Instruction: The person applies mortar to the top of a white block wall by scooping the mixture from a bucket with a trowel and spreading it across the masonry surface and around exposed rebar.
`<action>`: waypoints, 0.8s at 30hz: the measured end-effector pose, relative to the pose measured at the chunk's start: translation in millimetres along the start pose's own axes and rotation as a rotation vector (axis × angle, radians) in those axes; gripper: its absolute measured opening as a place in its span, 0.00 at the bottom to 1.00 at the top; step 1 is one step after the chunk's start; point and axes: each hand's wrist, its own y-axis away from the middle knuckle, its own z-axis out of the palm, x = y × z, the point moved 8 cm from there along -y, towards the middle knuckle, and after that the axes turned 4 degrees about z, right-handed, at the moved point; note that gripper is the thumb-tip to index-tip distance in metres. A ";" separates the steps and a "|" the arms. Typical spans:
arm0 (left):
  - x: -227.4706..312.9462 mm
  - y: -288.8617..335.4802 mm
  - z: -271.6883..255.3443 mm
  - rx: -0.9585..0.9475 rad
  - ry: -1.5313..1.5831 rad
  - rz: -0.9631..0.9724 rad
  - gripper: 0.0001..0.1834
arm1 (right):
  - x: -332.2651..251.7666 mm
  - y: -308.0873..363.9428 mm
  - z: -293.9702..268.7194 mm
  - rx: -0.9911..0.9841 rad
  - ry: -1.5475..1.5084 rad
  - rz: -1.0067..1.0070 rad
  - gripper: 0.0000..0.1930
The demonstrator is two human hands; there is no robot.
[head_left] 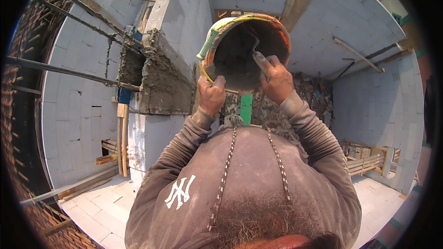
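left hand raised, fingers clamped on the bucket; right hand angled inward, fingers closed round a trowel.

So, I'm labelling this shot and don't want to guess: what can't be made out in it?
All in the head view:
- The hand tool's far end: lost in shadow inside the bucket.
- The bucket's fill level: too dark inside.
- Most of the tool's grip: covered by the right hand.
- The person's lower body: blocked by the brown hoodie.

White monogram on brown sweatshirt
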 end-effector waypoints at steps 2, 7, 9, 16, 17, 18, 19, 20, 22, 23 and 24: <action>3.3 -1.6 7.5 -0.092 -0.066 0.023 0.15 | -2.5 10.3 7.7 -0.123 0.033 -0.020 0.29; -13.9 -1.1 -2.0 0.151 0.488 -0.281 0.03 | 8.7 34.4 9.1 -0.261 -0.042 -0.010 0.30; -16.2 0.3 0.0 0.187 0.557 -0.357 0.12 | 12.2 18.2 -9.7 0.000 -0.003 0.035 0.29; -16.9 -3.1 4.4 0.179 0.681 -0.382 0.31 | 12.7 43.6 21.5 -0.298 0.025 0.077 0.30; -16.2 -4.9 3.7 0.178 0.679 -0.370 0.31 | 13.4 39.7 17.2 -0.302 0.025 0.075 0.30; -14.4 -4.6 3.4 0.185 0.638 -0.363 0.31 | 17.5 31.2 6.1 -0.223 0.035 0.078 0.29; -13.9 -4.2 3.6 0.188 0.618 -0.359 0.31 | 20.2 21.1 -5.4 -0.144 0.045 0.081 0.28; -13.8 -3.5 3.3 0.192 0.595 -0.356 0.31 | 23.4 7.1 -14.0 -0.126 0.101 0.111 0.26; -10.4 -6.8 8.8 0.148 0.678 -0.366 0.38 | 49.2 -20.6 -15.3 -0.287 0.249 0.282 0.24; -7.9 -8.3 10.6 0.134 0.705 -0.369 0.41 | 62.3 -29.7 -12.9 -0.380 0.281 0.357 0.23; 0.5 -13.7 8.2 0.137 0.699 -0.322 0.42 | 66.6 -37.9 -15.2 -0.380 0.280 0.356 0.23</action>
